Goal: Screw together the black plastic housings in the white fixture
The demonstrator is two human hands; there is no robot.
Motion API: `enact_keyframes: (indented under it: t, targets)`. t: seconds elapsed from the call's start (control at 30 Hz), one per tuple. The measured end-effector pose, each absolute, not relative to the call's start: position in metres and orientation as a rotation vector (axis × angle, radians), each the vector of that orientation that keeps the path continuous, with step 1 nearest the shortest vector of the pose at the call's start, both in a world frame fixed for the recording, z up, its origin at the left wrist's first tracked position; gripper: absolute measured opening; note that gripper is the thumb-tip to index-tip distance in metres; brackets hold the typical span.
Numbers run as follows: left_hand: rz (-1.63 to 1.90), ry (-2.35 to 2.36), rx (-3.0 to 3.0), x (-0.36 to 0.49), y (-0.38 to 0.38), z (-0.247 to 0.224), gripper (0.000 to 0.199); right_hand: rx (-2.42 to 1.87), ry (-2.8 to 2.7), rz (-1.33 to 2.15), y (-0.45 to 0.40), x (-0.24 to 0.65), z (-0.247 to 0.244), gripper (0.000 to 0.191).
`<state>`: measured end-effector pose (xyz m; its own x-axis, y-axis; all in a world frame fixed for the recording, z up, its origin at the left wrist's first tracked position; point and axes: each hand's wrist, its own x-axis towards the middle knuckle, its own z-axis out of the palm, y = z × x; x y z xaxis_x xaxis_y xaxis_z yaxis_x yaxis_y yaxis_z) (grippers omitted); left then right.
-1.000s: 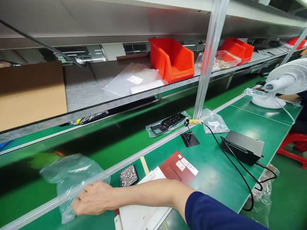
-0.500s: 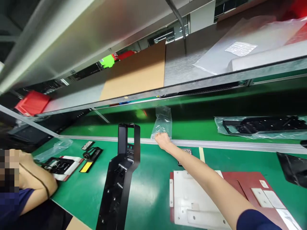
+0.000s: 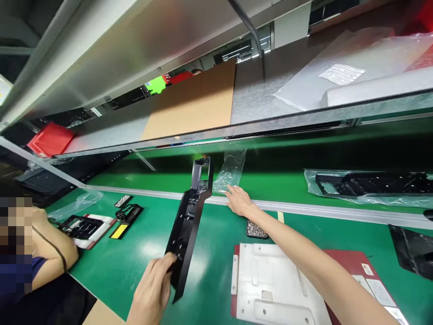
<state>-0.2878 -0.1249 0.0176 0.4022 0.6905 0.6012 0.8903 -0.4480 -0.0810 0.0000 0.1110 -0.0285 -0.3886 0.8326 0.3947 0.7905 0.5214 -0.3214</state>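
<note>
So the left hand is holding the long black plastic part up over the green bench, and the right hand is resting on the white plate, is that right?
Not quite. In the head view the right hand is at the clear plastic bag by the rail, not on the white plate. The left hand does hold the long black plastic part over the green bench.

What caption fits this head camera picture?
Left hand holds a black plastic frame; right hand reaches a clear bag.

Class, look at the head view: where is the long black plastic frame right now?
The long black plastic frame is left of centre, raised over the green bench, held at its lower end by the left hand, beside the white plate.
</note>
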Motion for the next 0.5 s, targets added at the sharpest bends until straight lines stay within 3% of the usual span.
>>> enact_keyframes:
  t: [0.1,0.23,0.5]
  targets:
    - [-0.532,-1.574,-2.342,-0.261,-0.065,0.028,0.04,-1.271,-2.34,0.113,0.093,0.048,-0.027,0.047]
    - [-0.412,-1.742,-2.365,-0.22,0.02,0.041,0.038,-1.215,-2.392,0.112,0.043,0.116,-0.011,0.04]
    - [-0.314,-1.824,-2.409,-0.131,0.155,0.015,0.025,-1.082,-2.206,-0.066,-0.109,0.214,-0.025,0.051]
